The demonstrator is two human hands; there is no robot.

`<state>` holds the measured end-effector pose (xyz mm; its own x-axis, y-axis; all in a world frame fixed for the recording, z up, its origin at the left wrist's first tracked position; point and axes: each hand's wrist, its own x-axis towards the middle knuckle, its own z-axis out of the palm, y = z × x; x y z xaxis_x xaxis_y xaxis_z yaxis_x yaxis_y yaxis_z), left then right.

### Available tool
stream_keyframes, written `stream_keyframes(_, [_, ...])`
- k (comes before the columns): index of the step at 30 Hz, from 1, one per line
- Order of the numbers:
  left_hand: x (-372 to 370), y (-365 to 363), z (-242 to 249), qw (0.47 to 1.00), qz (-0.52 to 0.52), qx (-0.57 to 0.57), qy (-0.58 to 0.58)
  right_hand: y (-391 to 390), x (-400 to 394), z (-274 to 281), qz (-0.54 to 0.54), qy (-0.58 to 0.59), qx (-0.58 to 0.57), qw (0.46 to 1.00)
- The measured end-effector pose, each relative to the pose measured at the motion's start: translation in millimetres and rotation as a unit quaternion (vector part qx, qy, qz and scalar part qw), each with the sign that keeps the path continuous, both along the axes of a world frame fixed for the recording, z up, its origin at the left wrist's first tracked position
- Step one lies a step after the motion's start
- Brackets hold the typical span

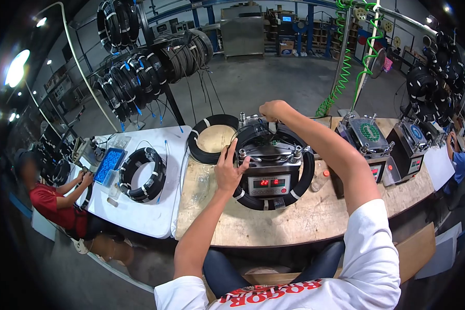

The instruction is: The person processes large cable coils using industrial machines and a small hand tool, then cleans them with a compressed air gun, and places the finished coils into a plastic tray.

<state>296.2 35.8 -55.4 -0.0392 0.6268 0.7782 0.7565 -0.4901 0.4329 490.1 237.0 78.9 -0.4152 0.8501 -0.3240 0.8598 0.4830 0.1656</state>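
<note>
A machine with a red digital display [269, 184] stands on the wooden table, with a large coil of black cable [307, 178] looped around it. My left hand [229, 166] is at the left side of the machine, fingers spread near a metal post on its top. At the machine's far side, my right hand [275, 110] is closed with fingers bent down over the back of its top; what it pinches is too small to make out. Another black coil [194, 147] lies flat just left of the machine.
Two similar machines [369, 135] stand to the right. A small bottle [321, 180] is near the right forearm. On the white table [139, 219] lie a black coil and a blue bin [108, 164]. One person in red [57, 204] sits left; another in blue is far right.
</note>
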Motion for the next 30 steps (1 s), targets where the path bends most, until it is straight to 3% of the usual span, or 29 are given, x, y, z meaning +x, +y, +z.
stream_keyframes(4, [1.4, -0.9, 0.7, 1.0, 0.006, 0.0, 0.003, -11.9, -1.7, 11.9, 0.052, -0.017, 0.039, 0.998])
stream_keyframes(7, [3.0, -3.8, 2.6, 1.0, 0.004, -0.022, -0.004, -75.6, -9.8, 71.4, -0.038, 0.049, -0.007, 0.998])
stream_keyframes(11, [5.0, -4.1, 3.0, 1.0, -0.002, -0.018, -0.019, -100.6, 14.7, 56.6, 0.039, 0.174, 0.174, 0.968])
stream_keyframes(13, [3.4, -0.1, -0.4, 1.0, -0.006, -0.009, -0.02, -102.3, 37.4, 22.9, 0.052, 0.256, 0.263, 0.929])
stream_keyframes(15, [4.2, -2.1, 2.2, 0.999, -0.015, -0.023, -0.035, -121.5, 49.2, -2.0, -0.023, 0.37, 0.306, 0.877])
stream_keyframes(19, [4.9, -2.2, 11.9, 0.999, -0.022, -0.002, -0.034, -150.8, 56.9, -59.5, -0.039, 0.637, 0.306, 0.706])
stream_keyframes(22, [-3.2, 0.5, 36.0, 1.0, 0.002, 0.003, 0.03, -164.3, 44.2, -79.0, -0.002, 0.594, 0.444, 0.671])
stream_keyframes(23, [-1.6, 2.7, 51.0, 1.0, -0.014, 0.008, 0.018, -167.5, 41.7, -75.7, -0.061, 0.6, 0.406, 0.686])
stream_keyframes(26, [3.7, 40.9, 83.0, 0.999, -0.035, 0.018, 0.024, -169.5, 44.5, -73.5, -0.048, 0.587, 0.411, 0.696])
stream_keyframes(28, [22.5, 63.9, 113.1, 0.992, -0.107, -0.07, -0.015, -166.7, 46.0, -74.2, -0.051, 0.574, 0.411, 0.707])
stream_keyframes(30, [35.6, 117.7, 116.3, 0.973, -0.132, -0.184, 0.051, -161.7, 45.9, -78.2, -0.049, 0.553, 0.434, 0.709])
